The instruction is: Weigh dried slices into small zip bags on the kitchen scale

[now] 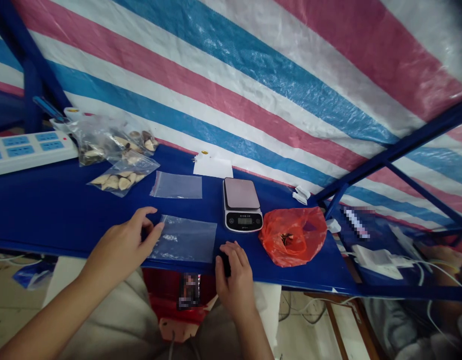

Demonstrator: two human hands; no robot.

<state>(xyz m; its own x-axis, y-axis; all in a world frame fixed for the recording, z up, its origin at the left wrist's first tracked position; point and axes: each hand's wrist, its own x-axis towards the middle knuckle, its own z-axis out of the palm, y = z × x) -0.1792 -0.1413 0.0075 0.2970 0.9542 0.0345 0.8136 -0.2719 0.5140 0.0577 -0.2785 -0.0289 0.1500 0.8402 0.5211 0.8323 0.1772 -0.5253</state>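
My left hand [124,237] rests over the blue tabletop with thumb and forefinger apart, its thumb tip at the left edge of a flat clear zip bag [187,240]. Nothing shows in its grip. Fingers loosely curved, my right hand [235,275] lies at the table's front edge, right of that bag. A dark patch shows between its thumb and fingers; I cannot tell whether it is shadow. Behind the zip bag lies a second flat clear bag [180,185]. A kitchen scale [242,194] stands beyond my right hand, its plate bare and its display unreadable.
An open red plastic bag [302,225] with dark contents sits right of the scale. Bags of pale sliced pieces [120,181] and a white power strip [31,150] occupy the left. White paper [213,166] lies behind. A striped sheet [215,85] and blue frame bars [399,135] enclose the table.
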